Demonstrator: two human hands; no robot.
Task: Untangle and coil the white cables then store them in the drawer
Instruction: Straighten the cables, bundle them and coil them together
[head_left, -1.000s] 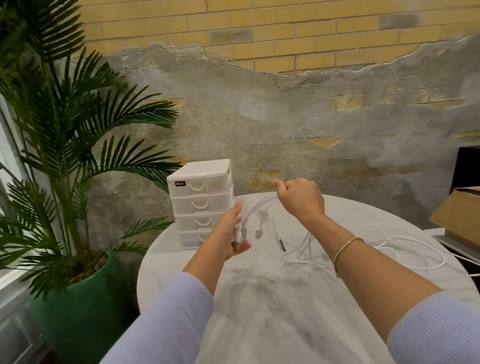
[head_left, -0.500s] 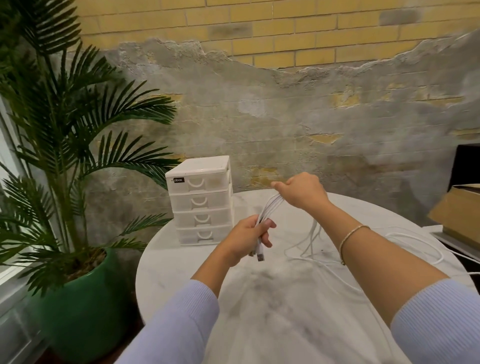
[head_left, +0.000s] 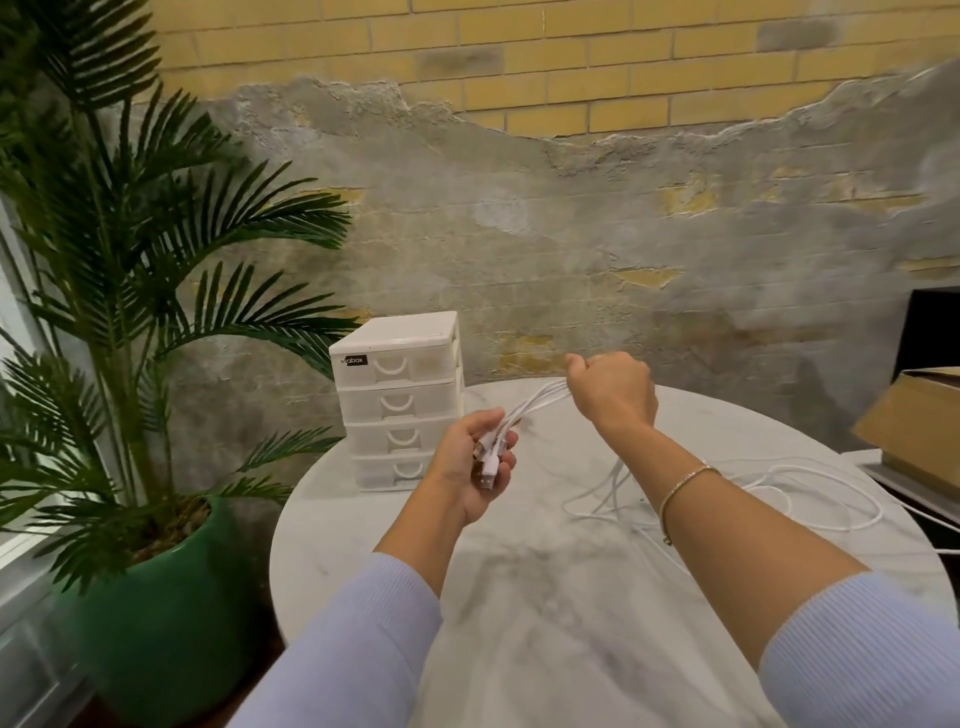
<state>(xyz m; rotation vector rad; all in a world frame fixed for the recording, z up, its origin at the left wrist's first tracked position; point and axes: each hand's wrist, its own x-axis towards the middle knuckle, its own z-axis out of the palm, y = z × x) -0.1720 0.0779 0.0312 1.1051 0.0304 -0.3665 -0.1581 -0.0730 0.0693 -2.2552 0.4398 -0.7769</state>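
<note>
My left hand (head_left: 470, 465) grips the plug ends of several white cables (head_left: 540, 401), with connectors sticking out of my palm. My right hand (head_left: 613, 389) is a fist around the same bundle a little higher and to the right, so the strands run taut between the two hands. The rest of the cables (head_left: 779, 488) hang from my right hand and lie in loose loops on the marble table (head_left: 545, 597). A white drawer unit (head_left: 397, 400) with four shut drawers stands at the table's far left edge.
A palm in a green pot (head_left: 156, 597) stands left of the table. A cardboard box (head_left: 914, 421) sits at the right edge on a white surface. A brick and plaster wall rises behind the table.
My left hand has gathered the dangling plug ends into its palm. My right hand stayed closed on the bundle and drew slightly away, stretching the strands straighter.
</note>
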